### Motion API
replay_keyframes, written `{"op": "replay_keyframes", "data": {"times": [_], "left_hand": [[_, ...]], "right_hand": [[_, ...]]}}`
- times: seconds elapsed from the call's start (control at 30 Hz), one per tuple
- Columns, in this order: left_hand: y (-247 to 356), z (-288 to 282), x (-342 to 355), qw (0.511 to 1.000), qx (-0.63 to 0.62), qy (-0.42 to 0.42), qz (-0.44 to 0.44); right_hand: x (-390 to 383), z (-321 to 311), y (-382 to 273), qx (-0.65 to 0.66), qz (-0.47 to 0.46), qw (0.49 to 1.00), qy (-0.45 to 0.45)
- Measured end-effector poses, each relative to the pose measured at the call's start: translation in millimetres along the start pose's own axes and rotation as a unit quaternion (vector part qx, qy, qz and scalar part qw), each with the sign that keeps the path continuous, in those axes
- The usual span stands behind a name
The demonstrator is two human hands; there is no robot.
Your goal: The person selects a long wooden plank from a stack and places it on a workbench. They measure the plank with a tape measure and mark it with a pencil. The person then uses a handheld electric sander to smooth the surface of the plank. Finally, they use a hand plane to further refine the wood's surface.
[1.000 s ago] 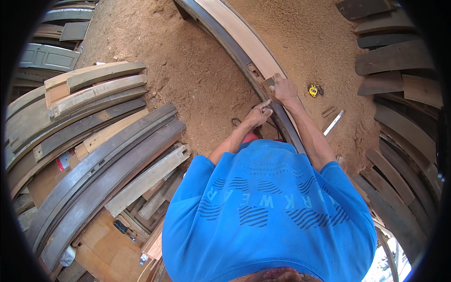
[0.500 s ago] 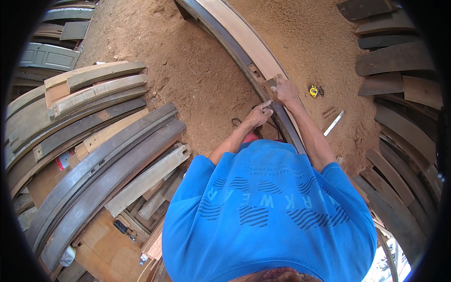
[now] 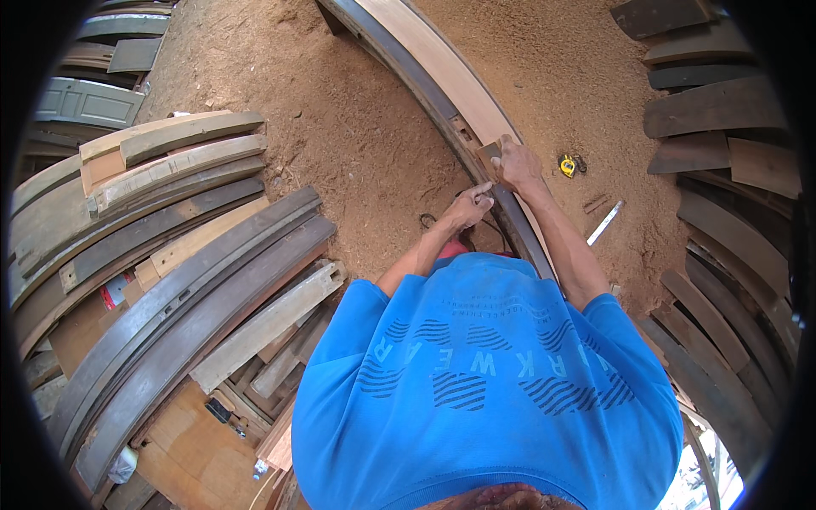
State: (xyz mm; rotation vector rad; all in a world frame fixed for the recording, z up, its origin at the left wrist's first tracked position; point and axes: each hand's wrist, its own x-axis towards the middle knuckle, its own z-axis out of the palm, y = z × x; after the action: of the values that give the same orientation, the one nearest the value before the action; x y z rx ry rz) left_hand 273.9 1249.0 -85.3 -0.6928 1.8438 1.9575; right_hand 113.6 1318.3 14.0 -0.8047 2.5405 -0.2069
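Note:
My right hand [image 3: 516, 163] is closed on a small flat brown piece [image 3: 488, 155], pressed on a long curved beam [image 3: 433, 94] with a dark side and a pale wooden strip [image 3: 466, 93] along it. A cut recess [image 3: 461, 127] shows just above that piece. My left hand [image 3: 467, 207] is at the beam's near edge, index finger reaching onto it, other fingers curled; what they hold, if anything, I cannot make out. Under it are dark loops and a red item [image 3: 452, 248], partly hidden by my blue shirt.
Stacked curved timbers [image 3: 195, 272] fill the left, with a grey panelled board [image 3: 85, 104] farther back. More curved boards [image 3: 710, 108] line the right. A yellow tape measure [image 3: 567, 165] and a white strip [image 3: 604, 223] lie on the sawdust-covered floor [image 3: 357, 127].

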Motion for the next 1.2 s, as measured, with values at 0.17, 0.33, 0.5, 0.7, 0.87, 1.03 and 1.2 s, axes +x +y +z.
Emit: {"op": "replay_keyframes", "data": {"times": [0.17, 0.33, 0.5, 0.7, 0.87, 1.03, 1.2], "left_hand": [[-2, -1, -1, 1.000, 0.008, 0.020, 0.020], [20, -6, -9, 0.999, -0.003, -0.011, -0.042], [28, -9, -11, 0.999, 0.002, -0.020, -0.045], [6, -11, 10, 0.992, -0.101, 0.073, 0.008], [57, -19, -1, 0.969, -0.245, 0.019, 0.011], [75, -12, -1, 0.971, -0.233, 0.002, 0.044], [78, -7, -3, 0.985, -0.155, 0.021, 0.073]], "right_hand": [[-1, -3, -3, -0.001, 0.003, 1.000, -0.011], [0, -7, -3, -0.004, 0.012, 0.999, -0.031], [0, -5, 3, 0.020, 0.008, 1.000, -0.015], [-11, 14, 42, 0.290, 0.008, 0.957, -0.006], [-43, 24, 57, 0.642, 0.092, 0.757, -0.081], [-61, 36, 66, 0.769, 0.086, 0.629, -0.072], [-73, 36, 80, 0.671, 0.156, 0.718, -0.105]]}}
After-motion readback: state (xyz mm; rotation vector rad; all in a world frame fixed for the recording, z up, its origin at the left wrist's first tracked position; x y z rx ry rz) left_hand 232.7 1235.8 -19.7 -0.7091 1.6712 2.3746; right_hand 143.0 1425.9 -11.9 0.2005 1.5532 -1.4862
